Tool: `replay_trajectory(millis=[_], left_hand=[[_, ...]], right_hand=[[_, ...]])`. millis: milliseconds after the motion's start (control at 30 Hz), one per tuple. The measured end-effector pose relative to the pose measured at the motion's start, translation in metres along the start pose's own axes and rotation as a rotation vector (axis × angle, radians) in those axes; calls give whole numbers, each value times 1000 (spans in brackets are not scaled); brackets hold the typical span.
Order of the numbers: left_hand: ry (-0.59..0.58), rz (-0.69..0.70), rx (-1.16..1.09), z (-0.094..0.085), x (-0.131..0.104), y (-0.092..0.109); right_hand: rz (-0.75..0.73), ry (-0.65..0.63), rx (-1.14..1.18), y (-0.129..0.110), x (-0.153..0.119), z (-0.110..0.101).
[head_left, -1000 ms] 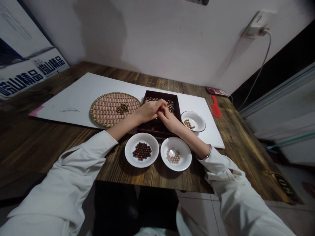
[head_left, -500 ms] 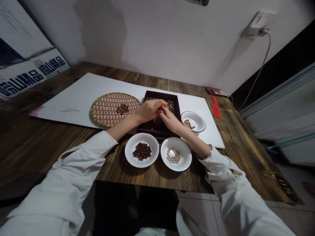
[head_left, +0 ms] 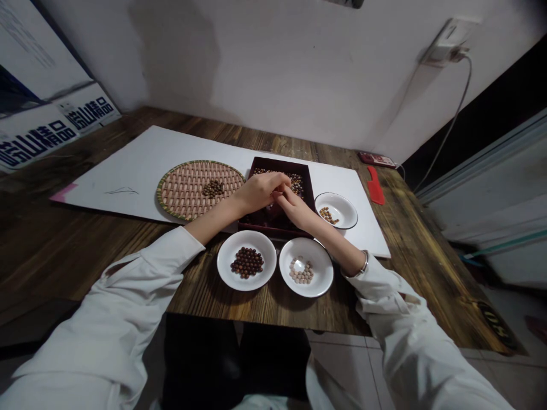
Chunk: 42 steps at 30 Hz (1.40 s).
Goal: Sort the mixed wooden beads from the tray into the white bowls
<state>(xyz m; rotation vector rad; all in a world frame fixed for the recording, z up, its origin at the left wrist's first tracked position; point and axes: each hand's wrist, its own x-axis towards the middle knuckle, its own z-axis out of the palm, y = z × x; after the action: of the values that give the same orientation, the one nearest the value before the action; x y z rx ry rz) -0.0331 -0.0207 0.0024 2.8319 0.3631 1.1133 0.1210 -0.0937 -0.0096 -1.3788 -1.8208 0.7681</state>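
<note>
Over a dark red box (head_left: 308, 171) of mixed beads (head_left: 298, 183), my left hand (head_left: 260, 192) and my right hand (head_left: 294, 208) meet at the fingertips. Both are curled closed, and whatever lies between the fingers is hidden. Left of the box, a round woven tray (head_left: 179, 196) bears a cluster of dark olive beads (head_left: 212, 188). In front stand a white bowl (head_left: 226, 273) with dark brown beads (head_left: 247, 262) and a second white bowl (head_left: 322, 279) with pale beads (head_left: 301, 270). To the right, a third bowl (head_left: 348, 212) has yellow-brown beads (head_left: 328, 216).
A white board (head_left: 115, 165) lies under the tray and box on the wooden table (head_left: 410, 250). A red comb-like tool (head_left: 375, 186) and a phone-like red device (head_left: 376, 160) are at the right. The wall behind has a socket (head_left: 448, 42) with a plugged cable.
</note>
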Motion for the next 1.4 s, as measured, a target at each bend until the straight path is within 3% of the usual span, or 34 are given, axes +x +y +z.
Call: replay_trajectory(millis=[500,800,1400], left_hand=[[-65,-30,-62,1,4,1],[-258,-155,-28,2,3,1],[-565,-247,333,-2,5,10]], right_hand=[[90,-19,-76,-9,-1,0],[289,-98,-345,-23,-1,-2],[213,-136,-333,-21,-1,-1]])
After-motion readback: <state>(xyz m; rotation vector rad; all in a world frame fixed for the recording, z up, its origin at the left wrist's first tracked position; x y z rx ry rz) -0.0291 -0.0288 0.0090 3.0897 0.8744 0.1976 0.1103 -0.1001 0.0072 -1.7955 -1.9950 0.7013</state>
